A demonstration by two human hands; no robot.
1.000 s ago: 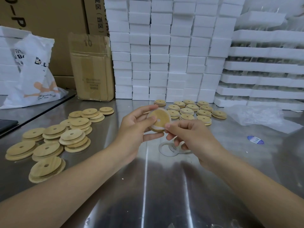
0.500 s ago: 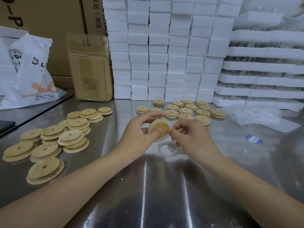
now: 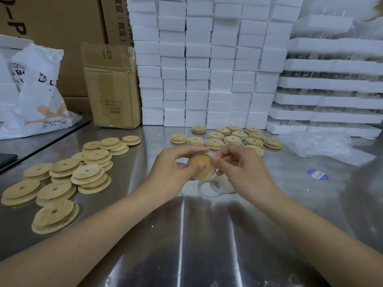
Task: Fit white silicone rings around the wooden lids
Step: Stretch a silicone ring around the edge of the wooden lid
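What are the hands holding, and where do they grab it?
One round wooden lid: the left hand grips its left edge, thumb on its face; the right hand pinches its right rim.

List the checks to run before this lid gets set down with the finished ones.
1. Grip: left hand holds the wooden lid, right hand pinches its rim: ok.
2. Silicone ring seated all round: cannot tell, the hands hide part of the rim.
3. Finished lids lie just beyond the hands, probably in reach: ok.
4. Loose rings wait just under the hands: ok.
5. Bare lids stacked at left: ok.
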